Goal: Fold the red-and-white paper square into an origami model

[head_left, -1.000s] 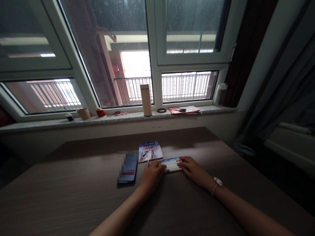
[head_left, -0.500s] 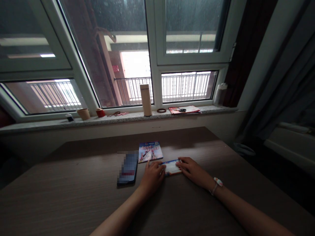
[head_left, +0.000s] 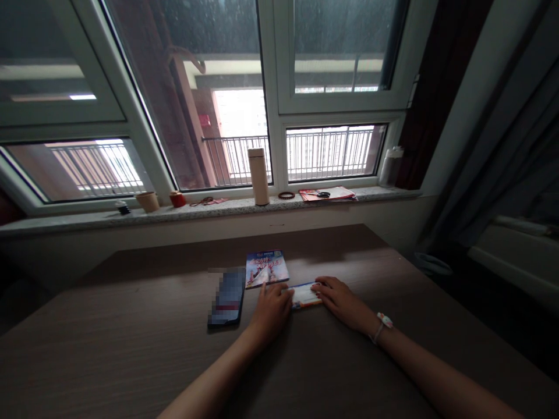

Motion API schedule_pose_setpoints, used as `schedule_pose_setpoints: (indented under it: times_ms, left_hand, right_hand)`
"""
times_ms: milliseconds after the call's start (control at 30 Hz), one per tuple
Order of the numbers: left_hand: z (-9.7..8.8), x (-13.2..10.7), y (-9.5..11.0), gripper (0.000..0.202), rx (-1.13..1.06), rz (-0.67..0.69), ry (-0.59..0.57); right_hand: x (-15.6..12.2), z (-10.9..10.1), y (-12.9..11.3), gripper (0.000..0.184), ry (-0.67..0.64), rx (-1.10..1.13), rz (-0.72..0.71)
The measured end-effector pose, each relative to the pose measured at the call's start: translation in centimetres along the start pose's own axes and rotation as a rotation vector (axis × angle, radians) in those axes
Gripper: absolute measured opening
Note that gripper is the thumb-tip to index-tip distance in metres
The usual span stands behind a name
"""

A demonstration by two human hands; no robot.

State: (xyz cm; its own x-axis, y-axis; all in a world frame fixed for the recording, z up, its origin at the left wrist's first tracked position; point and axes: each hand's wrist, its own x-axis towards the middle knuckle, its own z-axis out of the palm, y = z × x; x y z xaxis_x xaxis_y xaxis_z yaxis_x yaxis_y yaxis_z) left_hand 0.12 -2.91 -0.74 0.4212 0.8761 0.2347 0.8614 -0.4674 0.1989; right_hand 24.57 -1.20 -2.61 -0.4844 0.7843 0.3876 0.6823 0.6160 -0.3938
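Note:
On the dark wooden table lies a small folded paper slip, white with blue and orange edges. My left hand rests on its left end with the fingers curled over the edge. My right hand, with a bracelet at the wrist, presses its fingertips on the right end. Just behind my left hand lies a blue leaflet with a colourful picture. A dark phone lies flat to the left of my left hand.
A stone window sill runs along the back with a tall beige flask, a paper cup, a small red cup, a bangle, red papers and a jar. A dark curtain hangs at right.
Both hands have drawn closer together over the paper slip, so less of it shows between them. The leaflet and phone have not moved.

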Motion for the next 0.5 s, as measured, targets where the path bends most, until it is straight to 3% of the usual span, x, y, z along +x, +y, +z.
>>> schedule_pose_setpoints:
  times_ms: [500]
  left_hand:
    - [0.1,0.0,-0.3,0.033,0.026,0.017,-0.004]
  right_hand:
    - [0.0,-0.6,-0.9,0.032,-0.022,-0.068,-0.011]
